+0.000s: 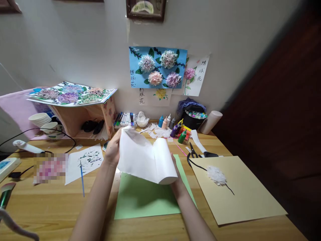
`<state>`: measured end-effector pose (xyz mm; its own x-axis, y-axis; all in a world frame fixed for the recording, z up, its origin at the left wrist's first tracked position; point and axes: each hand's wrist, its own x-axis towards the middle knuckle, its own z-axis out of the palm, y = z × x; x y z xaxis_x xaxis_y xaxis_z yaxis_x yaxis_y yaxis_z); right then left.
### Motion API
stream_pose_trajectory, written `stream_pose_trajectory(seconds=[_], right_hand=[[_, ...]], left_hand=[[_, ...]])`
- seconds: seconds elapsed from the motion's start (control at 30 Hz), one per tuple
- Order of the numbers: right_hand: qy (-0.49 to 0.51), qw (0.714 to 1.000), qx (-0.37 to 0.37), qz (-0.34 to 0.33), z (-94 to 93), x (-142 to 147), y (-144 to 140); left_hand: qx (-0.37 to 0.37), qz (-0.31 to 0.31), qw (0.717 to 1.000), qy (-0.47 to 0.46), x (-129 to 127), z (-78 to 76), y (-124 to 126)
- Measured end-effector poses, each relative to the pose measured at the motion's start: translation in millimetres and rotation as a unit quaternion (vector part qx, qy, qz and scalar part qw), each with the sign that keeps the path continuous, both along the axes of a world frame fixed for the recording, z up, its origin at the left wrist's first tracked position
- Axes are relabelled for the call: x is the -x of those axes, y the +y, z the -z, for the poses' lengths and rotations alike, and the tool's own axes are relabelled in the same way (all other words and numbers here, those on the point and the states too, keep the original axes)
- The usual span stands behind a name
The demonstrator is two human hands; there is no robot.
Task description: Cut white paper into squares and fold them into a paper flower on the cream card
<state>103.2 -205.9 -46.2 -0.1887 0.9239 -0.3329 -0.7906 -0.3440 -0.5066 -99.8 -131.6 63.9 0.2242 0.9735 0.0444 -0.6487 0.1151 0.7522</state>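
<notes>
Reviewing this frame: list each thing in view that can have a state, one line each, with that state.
White paper: held up over the desk, lower edge curled into a roll.
Left hand: gripping the paper's left edge.
Right hand: mostly hidden behind the roll, grip unclear.
Green sheet: flat on the desk.
Tan sheet: flat, white tuft on it.
Scissors: lying closed.
Paintbrush: lying on the desk.

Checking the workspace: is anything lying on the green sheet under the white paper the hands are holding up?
Nothing visible. The white paper, held by the left hand and right hand, hangs over the green sheet, whose visible part is bare.
</notes>
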Motion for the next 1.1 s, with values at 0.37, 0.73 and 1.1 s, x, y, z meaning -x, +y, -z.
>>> stream_pose_trajectory(seconds=[0.37, 0.73, 1.1], right_hand=[[-0.081, 0.997, -0.013, -0.002, 2.4, -34, 1], [-0.256, 0.946, -0.075, 0.186, -40.6, -31, -14], [-0.651, 0.597, -0.115, 0.454, -83.4, -217, 16]], left_hand=[[-0.235, -0.125, 0.758, 0.595, 33, -5.9, 7], [-0.299, 0.024, 0.631, 0.715, 41, -12.8, -7], [-0.143, -0.01, 0.882, 0.449, 17, -15.4, -5]])
